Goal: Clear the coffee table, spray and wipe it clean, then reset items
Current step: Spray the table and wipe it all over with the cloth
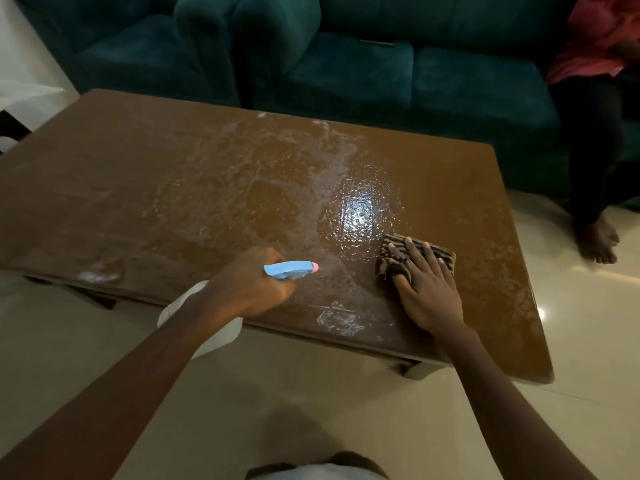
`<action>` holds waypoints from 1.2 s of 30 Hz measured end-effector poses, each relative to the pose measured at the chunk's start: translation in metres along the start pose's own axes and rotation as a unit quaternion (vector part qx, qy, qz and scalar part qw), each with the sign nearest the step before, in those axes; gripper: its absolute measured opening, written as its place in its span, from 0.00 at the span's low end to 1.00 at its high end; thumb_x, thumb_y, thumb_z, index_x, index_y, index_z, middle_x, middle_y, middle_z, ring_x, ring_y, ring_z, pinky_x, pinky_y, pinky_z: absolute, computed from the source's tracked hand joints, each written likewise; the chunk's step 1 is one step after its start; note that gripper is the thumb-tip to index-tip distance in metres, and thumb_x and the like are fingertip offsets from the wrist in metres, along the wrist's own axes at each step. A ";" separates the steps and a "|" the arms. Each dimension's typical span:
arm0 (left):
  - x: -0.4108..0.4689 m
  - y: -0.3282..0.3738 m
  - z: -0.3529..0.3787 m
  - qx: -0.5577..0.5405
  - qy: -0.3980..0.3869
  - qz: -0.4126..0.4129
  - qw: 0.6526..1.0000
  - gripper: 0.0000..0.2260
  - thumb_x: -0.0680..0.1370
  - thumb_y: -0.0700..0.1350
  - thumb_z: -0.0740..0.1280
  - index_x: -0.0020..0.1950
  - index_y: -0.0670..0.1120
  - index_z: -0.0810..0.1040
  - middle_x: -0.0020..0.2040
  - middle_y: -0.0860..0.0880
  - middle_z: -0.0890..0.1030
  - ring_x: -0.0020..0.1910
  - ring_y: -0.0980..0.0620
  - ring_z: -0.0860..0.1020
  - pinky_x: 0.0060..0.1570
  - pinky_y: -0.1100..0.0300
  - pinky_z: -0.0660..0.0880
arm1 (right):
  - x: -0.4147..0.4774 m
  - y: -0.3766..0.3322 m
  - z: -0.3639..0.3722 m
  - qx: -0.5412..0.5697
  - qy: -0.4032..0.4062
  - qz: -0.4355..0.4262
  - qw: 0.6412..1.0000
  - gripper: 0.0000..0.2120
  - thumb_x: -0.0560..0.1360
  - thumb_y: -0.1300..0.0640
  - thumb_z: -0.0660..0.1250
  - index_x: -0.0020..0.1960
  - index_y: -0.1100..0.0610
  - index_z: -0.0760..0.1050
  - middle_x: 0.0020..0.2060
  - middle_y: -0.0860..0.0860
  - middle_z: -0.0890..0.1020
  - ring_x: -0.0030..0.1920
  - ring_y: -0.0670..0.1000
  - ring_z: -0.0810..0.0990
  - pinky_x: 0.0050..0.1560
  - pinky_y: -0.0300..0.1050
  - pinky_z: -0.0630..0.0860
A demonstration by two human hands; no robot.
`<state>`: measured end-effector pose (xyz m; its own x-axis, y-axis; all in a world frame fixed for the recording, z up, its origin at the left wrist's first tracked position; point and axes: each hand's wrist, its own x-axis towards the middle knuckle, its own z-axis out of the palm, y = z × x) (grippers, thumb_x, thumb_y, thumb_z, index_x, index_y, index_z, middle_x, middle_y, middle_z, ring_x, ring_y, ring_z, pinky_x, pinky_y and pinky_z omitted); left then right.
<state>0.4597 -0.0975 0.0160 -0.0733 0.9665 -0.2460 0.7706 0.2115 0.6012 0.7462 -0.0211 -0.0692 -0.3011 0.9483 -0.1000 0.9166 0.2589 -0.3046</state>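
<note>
The brown coffee table (173, 174) carries no objects and is wet with white foamy spray across its middle and front. My left hand (249, 282) grips a spray bottle (291, 269) with a blue head and pink nozzle pointing right; its white body shows below my wrist. My right hand (426, 282) lies flat with straight fingers on a folded brown striped cloth (440, 252), pressing it onto the table near the front right.
A dark teal sofa (363, 71) runs along the table's far side. A person in a red top sits at its right end, bare foot (597, 240) on the pale tiled floor (311, 393) beside the table's right edge.
</note>
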 end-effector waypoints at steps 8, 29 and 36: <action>-0.014 -0.026 -0.016 -0.096 0.084 -0.022 0.992 0.10 0.75 0.40 0.67 0.35 0.38 0.72 0.23 0.50 0.68 0.21 0.52 0.66 0.26 0.57 0.64 | 0.038 -0.089 0.025 -0.009 -0.022 -0.033 0.999 0.28 0.79 0.38 0.42 0.79 0.37 0.49 0.80 0.44 0.45 0.79 0.50 0.40 0.77 0.52 0.40; -0.001 -0.011 -0.018 -0.111 0.099 0.007 0.989 0.06 0.78 0.44 0.66 0.42 0.47 0.78 0.39 0.36 0.81 0.33 0.37 0.80 0.25 0.58 0.75 | -0.023 -0.069 0.031 -0.034 0.038 0.056 0.997 0.32 0.74 0.37 0.39 0.79 0.37 0.47 0.80 0.45 0.48 0.79 0.52 0.42 0.78 0.51 0.45; 0.001 0.000 -0.014 -0.119 0.093 0.004 0.989 0.04 0.77 0.43 0.67 0.42 0.47 0.78 0.40 0.36 0.82 0.35 0.36 0.81 0.28 0.53 0.78 | -0.083 -0.058 0.044 -0.042 0.034 -0.079 0.995 0.28 0.79 0.40 0.48 0.77 0.34 0.47 0.79 0.41 0.49 0.79 0.47 0.41 0.77 0.46 0.41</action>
<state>0.4509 -0.0943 0.0261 -0.2003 0.9735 -0.1103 0.6025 0.2112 0.7697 0.7063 -0.1234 -0.0853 -0.4273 0.9041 0.0071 0.8789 0.4172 -0.2312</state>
